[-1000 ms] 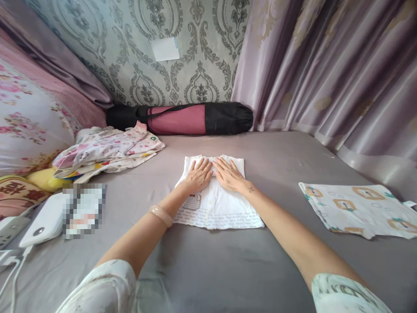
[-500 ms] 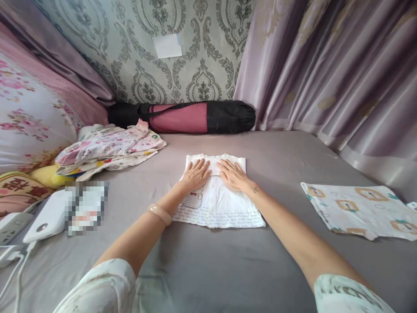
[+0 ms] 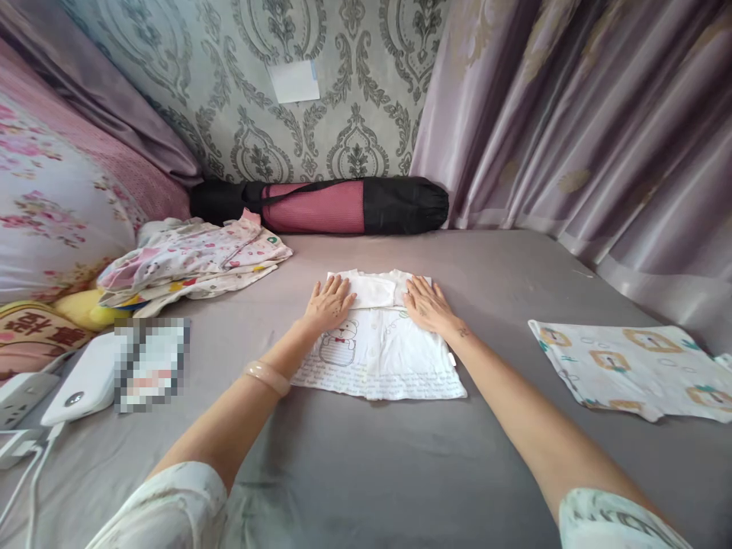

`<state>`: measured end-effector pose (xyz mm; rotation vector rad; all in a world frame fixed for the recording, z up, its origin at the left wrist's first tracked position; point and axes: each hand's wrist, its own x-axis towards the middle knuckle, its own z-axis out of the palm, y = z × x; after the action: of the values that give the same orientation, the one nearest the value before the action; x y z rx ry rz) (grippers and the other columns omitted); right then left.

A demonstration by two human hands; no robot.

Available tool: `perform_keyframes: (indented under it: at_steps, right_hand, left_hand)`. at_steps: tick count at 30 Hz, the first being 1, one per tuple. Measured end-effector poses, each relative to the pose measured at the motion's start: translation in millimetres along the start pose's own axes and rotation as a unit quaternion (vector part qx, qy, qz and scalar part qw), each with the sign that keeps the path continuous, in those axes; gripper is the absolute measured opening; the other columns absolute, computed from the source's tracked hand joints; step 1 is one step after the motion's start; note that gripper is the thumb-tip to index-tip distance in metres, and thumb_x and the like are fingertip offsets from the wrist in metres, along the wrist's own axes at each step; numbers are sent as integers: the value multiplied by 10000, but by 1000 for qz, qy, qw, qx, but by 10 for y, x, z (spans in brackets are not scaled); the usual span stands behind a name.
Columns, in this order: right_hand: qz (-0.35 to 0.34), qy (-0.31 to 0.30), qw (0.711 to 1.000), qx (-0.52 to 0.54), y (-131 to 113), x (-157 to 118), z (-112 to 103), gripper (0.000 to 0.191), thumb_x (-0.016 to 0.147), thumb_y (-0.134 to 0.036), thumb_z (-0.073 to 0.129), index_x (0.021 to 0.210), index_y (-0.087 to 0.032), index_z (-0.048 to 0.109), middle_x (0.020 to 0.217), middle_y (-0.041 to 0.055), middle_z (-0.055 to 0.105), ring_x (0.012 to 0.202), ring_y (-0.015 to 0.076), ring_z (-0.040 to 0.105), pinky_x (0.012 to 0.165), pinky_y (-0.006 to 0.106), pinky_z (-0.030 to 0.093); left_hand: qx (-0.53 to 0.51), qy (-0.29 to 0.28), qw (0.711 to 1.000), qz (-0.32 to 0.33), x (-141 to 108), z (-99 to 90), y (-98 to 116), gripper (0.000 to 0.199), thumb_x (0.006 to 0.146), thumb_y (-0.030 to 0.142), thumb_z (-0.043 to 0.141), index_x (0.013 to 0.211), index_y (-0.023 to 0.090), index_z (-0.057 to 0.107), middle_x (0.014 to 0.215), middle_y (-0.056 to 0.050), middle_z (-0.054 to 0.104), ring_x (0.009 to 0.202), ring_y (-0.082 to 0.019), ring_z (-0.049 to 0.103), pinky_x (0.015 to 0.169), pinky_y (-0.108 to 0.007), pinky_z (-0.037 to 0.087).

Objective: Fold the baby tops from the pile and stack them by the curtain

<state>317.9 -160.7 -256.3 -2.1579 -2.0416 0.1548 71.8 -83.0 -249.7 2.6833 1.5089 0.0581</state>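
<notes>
A small white shirt (image 3: 374, 358) with a bear drawing and lines of print lies flat on the grey sheet, its sleeves folded inward across the upper part. My left hand (image 3: 330, 303) rests palm down on the shirt's upper left edge, fingers spread, holding nothing. On the upper right edge lies my right hand (image 3: 428, 305), also flat with its fingers apart. Between the two hands the folded sleeves show.
Folded patterned cloth (image 3: 634, 370) lies at the right. At the left are heaped clothes (image 3: 194, 263), a white power bank (image 3: 88, 381) with a cable, and a power strip (image 3: 20, 396). A pink and black rolled bag (image 3: 320, 206) lies along the wall.
My hands have moved apart, the left one to the left and the right one to the right, uncovering the folded sleeves and more of the bear drawing.
</notes>
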Motion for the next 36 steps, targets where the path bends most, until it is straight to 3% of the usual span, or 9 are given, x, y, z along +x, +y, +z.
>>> perform_keyframes:
  at_steps: [4, 8, 11, 14, 19, 25, 29, 32, 36]
  right_hand:
    - [-3, 19, 1000, 22, 68, 1, 89, 595, 1001, -394, 186, 1503, -116, 345, 1598, 102, 250, 1484, 256, 160, 1197, 495, 147]
    - [1, 94, 989, 115, 121, 16, 135, 547, 978, -388, 293, 1446, -140, 428, 1558, 127, 341, 1457, 267, 253, 1182, 475, 220]
    - [67, 166, 952, 247, 197, -54, 119, 502, 947, -343, 373, 1391, -134, 475, 1452, 163, 486, 1339, 252, 457, 1108, 427, 370]
    - [148, 180, 909, 347, 273, -246, 80, 452, 893, -286, 474, 1317, -141, 536, 1263, 155, 637, 1124, 231, 629, 973, 377, 494]
    - [188, 131, 895, 382, 301, -689, 5, 351, 827, -274, 606, 1155, -153, 646, 1006, 111, 723, 903, 207, 684, 832, 329, 534]
    - [203, 63, 898, 386, 153, -1145, -133, 346, 824, -287, 623, 1146, -163, 633, 856, 52, 715, 649, 134, 635, 623, 237, 503]
    - [176, 10, 907, 383, 16, -1415, -281, 426, 854, -327, 574, 1253, -177, 567, 714, -15, 620, 552, 113, 557, 519, 214, 455]
    - [126, -44, 907, 399, -42, -1567, -389, 503, 863, -363, 559, 1336, -195, 516, 649, -50, 528, 576, 123, 557, 526, 216, 455]
    - [60, -106, 917, 380, -19, -1663, -482, 446, 827, -365, 585, 1228, -174, 630, 676, -36, 521, 626, 124, 564, 564, 228, 437]
  left_hand:
    - [-28, -3, 1000, 5, -6, 77, -73, 638, 1001, 504, 170, 1512, 148, 303, 1599, -121, 247, 1490, -266, 159, 1184, -484, 172]
    - [-53, 35, 998, 9, -31, 104, -90, 655, 993, 510, 233, 1491, 94, 319, 1589, -193, 234, 1477, -309, 191, 1163, -477, 212]
    - [-64, 78, 995, -20, -120, 93, -124, 698, 971, 526, 311, 1476, 44, 314, 1544, -249, 293, 1427, -349, 291, 1122, -465, 281]
    - [-68, 96, 989, -88, -289, 42, -188, 666, 948, 532, 357, 1418, 63, 408, 1405, -245, 474, 1307, -365, 436, 1060, -478, 346]
    - [-138, 40, 977, -155, -684, -139, -276, 622, 900, 460, 476, 1360, 43, 444, 1134, -178, 647, 1141, -286, 570, 980, -359, 415]
    - [-186, -7, 962, -201, -1100, -310, -230, 592, 840, 447, 562, 1322, 118, 465, 1015, -108, 684, 1009, -243, 626, 824, -296, 456]
    - [-203, -21, 961, -187, -1270, -341, -224, 569, 803, 448, 593, 1266, 130, 510, 918, -84, 674, 912, -238, 630, 743, -288, 459]
    - [-262, -42, 952, -153, -1380, -342, -260, 654, 786, 457, 602, 1347, 153, 459, 799, -25, 627, 705, -193, 608, 644, -281, 451]
    - [-373, -65, 923, -71, -1499, -343, -324, 642, 791, 509, 585, 1347, 197, 503, 639, 52, 492, 570, -138, 497, 570, -256, 393]
